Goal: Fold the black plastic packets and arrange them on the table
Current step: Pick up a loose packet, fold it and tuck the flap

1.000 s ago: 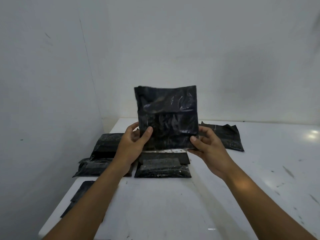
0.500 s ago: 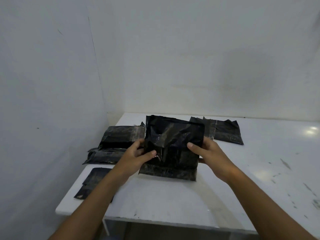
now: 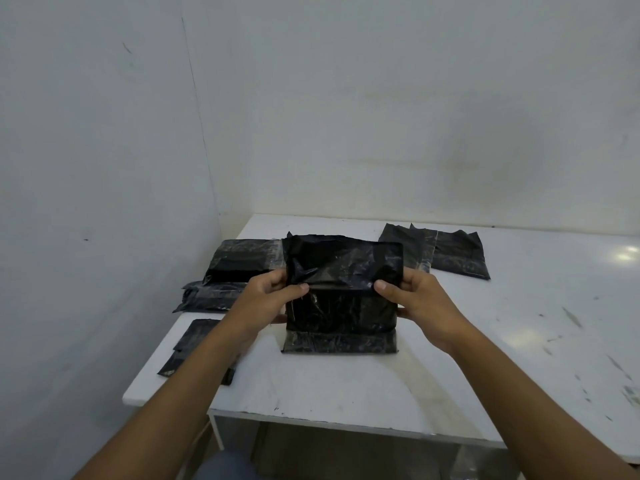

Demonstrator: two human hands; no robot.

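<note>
The left forearm hid part of the loose packets at the lower left of the frame, so their count stayed unclear (two, perhaps). The packet stack left of centre merged into one dark mass. Overlapping flat packets lay at centre right, apparently three. At centre stood one held packet, glossy, creased black, its top bent forward, its lower edge on the white table. The left hand and right hand each pinched one side, thumbs in front.
</note>
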